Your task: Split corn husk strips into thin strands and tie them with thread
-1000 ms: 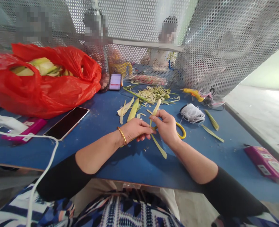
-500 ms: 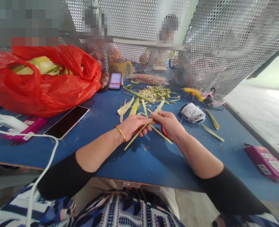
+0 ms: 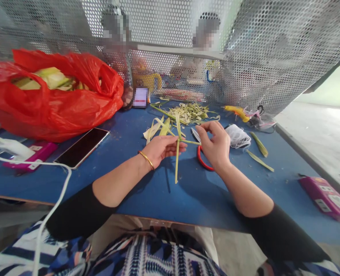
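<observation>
My left hand (image 3: 164,148) pinches a cross of narrow pale-green plant strips (image 3: 177,163), which look like corn husk, at their crossing point. One strip points toward me, one away, and others stretch to the sides. At the right-pointing strip's end is my right hand (image 3: 216,142), raised with thumb and fingers curled together. Whether anything sits between those fingertips I cannot make out. Below it on the table lie red-handled scissors (image 3: 203,160), partly hidden by the hand. Wider husk pieces (image 3: 152,130) lie behind my left hand.
A red plastic bag (image 3: 80,107) of husks stands left, beside a dark phone (image 3: 82,148) and white cable (image 3: 68,182). Husk scraps (image 3: 190,112) are heaped at the back. White thread (image 3: 239,136), a yellow glue gun (image 3: 236,112) and a purple box (image 3: 327,196) are right. A perforated screen (image 3: 178,28) borders the table.
My right hand has left the crossing and moved right and slightly up. The strip cross has turned in my left hand, so one strip now points straight toward me. More of the scissors shows.
</observation>
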Tool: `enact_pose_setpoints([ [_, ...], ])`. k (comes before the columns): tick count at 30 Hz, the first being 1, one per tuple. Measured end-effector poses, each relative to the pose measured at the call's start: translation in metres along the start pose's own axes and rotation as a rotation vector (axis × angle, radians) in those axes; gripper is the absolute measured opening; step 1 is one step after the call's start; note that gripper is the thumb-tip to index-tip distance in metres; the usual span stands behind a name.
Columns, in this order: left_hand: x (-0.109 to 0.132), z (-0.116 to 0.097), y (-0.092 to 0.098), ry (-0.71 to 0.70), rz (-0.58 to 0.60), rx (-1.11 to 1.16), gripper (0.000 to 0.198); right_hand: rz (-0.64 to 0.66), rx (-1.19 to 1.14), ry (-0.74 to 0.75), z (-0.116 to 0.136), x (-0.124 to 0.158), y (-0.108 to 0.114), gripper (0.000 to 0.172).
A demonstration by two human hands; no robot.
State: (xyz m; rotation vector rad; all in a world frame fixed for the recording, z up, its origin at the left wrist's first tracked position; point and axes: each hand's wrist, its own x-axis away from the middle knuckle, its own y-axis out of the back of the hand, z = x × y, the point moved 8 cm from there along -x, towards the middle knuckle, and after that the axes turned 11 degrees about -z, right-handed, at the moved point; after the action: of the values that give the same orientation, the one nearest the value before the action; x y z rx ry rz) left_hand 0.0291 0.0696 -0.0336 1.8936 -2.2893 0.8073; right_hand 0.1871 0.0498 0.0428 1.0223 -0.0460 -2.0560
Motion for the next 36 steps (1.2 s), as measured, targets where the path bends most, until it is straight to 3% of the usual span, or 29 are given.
enact_pose_setpoints([
  [2, -0.003, -0.004, 0.004, -0.046, -0.035, 0.04, 0.011, 0.155, 0.042, 0.064, 0.011, 0.011, -0.011, 0.041],
  [5, -0.007, -0.007, 0.008, -0.134, -0.063, 0.03, 0.009, 0.454, 0.063, -0.019, 0.01, 0.037, -0.039, 0.042],
  [8, -0.011, -0.006, 0.011, -0.192, -0.064, 0.017, 0.009, 0.568, 0.017, -0.071, 0.011, 0.051, -0.053, 0.031],
  [12, -0.013, -0.005, 0.011, -0.21, -0.06, -0.005, 0.009, 0.606, -0.033, -0.005, 0.02, 0.054, -0.053, 0.03],
  [16, -0.011, -0.009, 0.012, -0.182, -0.09, 0.007, 0.007, 0.607, 0.037, 0.154, 0.027, 0.053, -0.046, 0.032],
  [20, -0.006, -0.015, 0.014, -0.14, -0.119, 0.018, 0.005, 0.283, 0.273, 0.366, 0.03, 0.034, -0.025, 0.032],
  [22, -0.004, -0.014, 0.014, -0.114, -0.127, -0.011, 0.011, 0.214, 0.353, 0.415, 0.027, 0.029, -0.023, 0.026],
  [27, -0.004, -0.012, 0.015, -0.204, -0.222, -0.12, 0.026, 0.504, 0.275, 0.307, 0.017, 0.042, -0.046, 0.027],
  [30, -0.009, -0.014, 0.013, -0.276, -0.23, -0.283, 0.023, 0.563, 0.294, 0.18, 0.013, 0.046, -0.051, 0.025],
  [34, -0.013, -0.035, 0.023, -0.357, -0.185, -0.768, 0.033, 0.588, 0.467, 0.01, -0.002, 0.043, -0.05, 0.028],
  [36, -0.004, -0.063, 0.047, -0.521, -0.328, -1.121, 0.03, 0.598, 0.563, 0.025, -0.006, 0.041, -0.05, 0.028],
])
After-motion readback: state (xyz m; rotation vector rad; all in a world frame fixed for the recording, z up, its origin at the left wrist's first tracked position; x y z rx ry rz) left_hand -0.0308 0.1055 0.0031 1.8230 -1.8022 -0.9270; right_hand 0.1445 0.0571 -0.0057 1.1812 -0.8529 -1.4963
